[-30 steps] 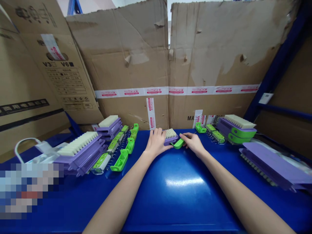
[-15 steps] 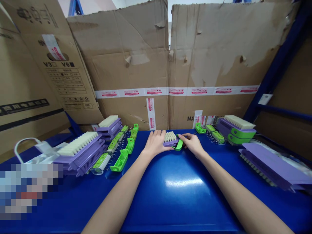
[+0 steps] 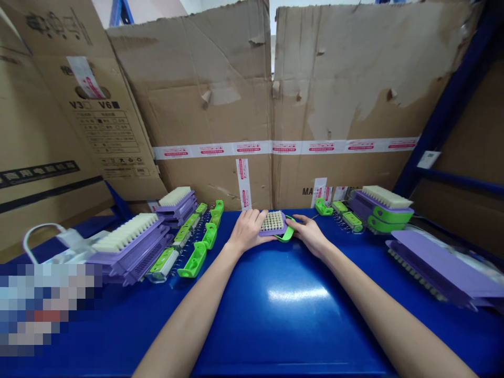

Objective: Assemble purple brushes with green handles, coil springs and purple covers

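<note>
Near the back of the blue table, my left hand [image 3: 248,230] is closed around the left side of a purple brush head [image 3: 272,222] with cream bristles facing up. At the brush head's right end sits a green end cap [image 3: 289,231], curved around its edge. My right hand [image 3: 309,231] pinches this cap between thumb and fingers. A dark gap shows between cap and purple body along the front edge. The undersides of both parts are hidden.
Purple brush heads [image 3: 128,252] are stacked at left, beside a row of green-and-clear parts [image 3: 163,262] and several green end caps [image 3: 192,260]. At right stand capped brush heads [image 3: 384,210] and a purple brush head lying bristles down [image 3: 444,262]. Cardboard [image 3: 212,121] walls the back.
The brush head has tilted so its bristle face turns more toward me, and it has shifted slightly left. The green cap now lies closer along its end. Both hands keep hold.
</note>
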### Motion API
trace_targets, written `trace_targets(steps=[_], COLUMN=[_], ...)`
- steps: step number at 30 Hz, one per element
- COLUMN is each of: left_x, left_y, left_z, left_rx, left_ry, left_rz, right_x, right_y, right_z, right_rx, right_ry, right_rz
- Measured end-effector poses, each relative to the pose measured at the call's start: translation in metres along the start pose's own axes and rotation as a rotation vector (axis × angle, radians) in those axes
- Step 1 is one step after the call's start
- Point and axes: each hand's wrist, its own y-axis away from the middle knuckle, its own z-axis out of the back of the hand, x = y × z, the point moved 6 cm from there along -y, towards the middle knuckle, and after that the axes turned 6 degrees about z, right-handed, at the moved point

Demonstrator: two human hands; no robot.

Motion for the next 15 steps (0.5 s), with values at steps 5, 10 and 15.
trace_targets(steps=[5, 10, 15], left_x=[-0.002, -0.006, -0.019], left_y=[0.002, 0.0, -0.005], left_z=[-0.002, -0.001, 0.014], left_rx=[0.011, 0.03, 0.017], left_ry=[0.022, -0.007, -0.017], left_rz=[-0.035, -0.04, -0.077], right_x=[0.002, 0.001, 0.011], right_y=[0.003, 0.002, 0.002], right_z=[-0.003, -0.004, -0.005], right_rx=[-0.002, 0.021, -0.011], right_ry=[-0.007, 0.104, 0.255], right_rz=[-0.014, 0.041, 0.256])
